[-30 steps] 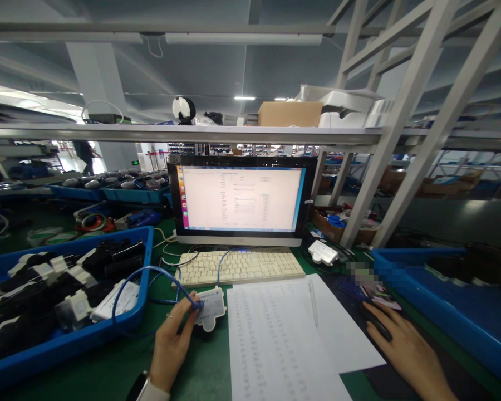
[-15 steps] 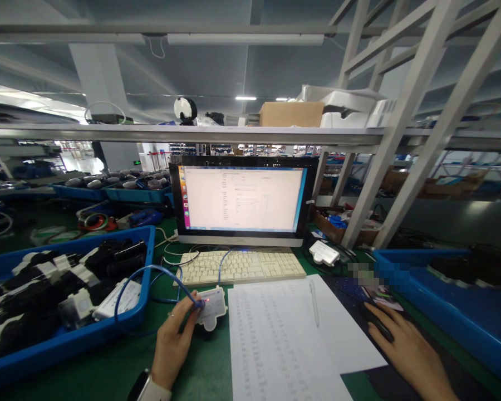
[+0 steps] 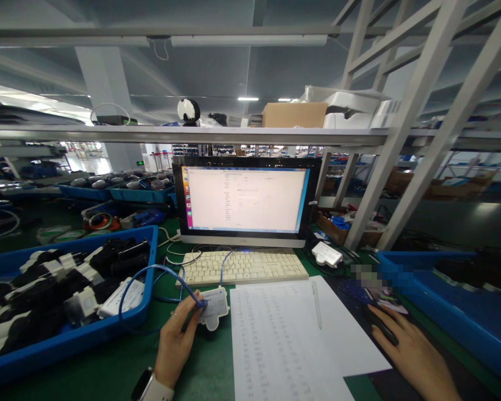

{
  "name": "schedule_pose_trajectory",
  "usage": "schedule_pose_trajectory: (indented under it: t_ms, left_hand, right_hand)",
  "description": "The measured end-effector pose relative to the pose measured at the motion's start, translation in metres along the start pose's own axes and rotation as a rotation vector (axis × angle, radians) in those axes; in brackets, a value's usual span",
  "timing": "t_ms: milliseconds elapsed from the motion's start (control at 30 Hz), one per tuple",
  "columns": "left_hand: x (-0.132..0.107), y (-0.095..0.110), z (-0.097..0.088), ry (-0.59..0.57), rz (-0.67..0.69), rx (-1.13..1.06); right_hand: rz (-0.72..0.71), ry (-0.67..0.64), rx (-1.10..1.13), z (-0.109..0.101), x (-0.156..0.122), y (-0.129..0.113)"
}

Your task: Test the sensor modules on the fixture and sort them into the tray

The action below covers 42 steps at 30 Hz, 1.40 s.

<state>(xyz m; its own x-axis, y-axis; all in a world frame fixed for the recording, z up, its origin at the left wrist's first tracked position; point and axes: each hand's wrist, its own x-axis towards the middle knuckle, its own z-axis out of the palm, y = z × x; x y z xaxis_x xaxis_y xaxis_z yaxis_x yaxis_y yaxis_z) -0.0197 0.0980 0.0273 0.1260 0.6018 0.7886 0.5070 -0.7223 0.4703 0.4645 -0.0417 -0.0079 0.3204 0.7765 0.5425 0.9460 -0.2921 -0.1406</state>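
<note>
My left hand (image 3: pixel 178 334) is closed, thumb and fingers pinching the end of a blue cable (image 3: pixel 144 268) against a flat white module (image 3: pixel 215 307) with printed text. The module is just above the green table, left of the paper sheets (image 3: pixel 271 334). Under my right hand (image 3: pixel 413 348) lies a black computer mouse (image 3: pixel 384 332), with the fingers curved over it on a dark mouse pad (image 3: pixel 346 289). A lit monitor (image 3: pixel 246 200) stands ahead, showing a page of small text and fields. In front of it is a cream keyboard (image 3: pixel 242 267).
A blue bin (image 3: pixel 153 250) at the left holds black and white parts. Another blue bin (image 3: pixel 446 328) stands at the right. A pen (image 3: pixel 316 303) rests on the paper. Beside the monitor lies another white module (image 3: pixel 327 254). A shelf (image 3: pixel 234 135) crosses above, with slanted metal posts at right.
The red light on the module no longer shows. Some fields on the monitor page look different. Both hands keep their places; the whole view has shifted slightly.
</note>
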Motion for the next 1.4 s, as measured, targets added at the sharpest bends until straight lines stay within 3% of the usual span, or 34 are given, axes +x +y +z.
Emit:
schedule_pose_trajectory:
  t_ms: [1000,1300,1400]
  left_hand:
    - [0.001,0.003,0.000,-0.003,-0.044,-0.008]
    - [-0.003,-0.008,0.002,-0.004,-0.012,-0.022]
    - [-0.004,-0.013,0.003,-0.009,-0.016,-0.032]
  right_hand:
    - [0.000,-0.014,0.055,0.009,0.000,0.012]
    - [0.042,0.007,0.045,-0.015,0.002,-0.023]
    - [0.024,0.072,0.090,-0.025,0.005,-0.031]
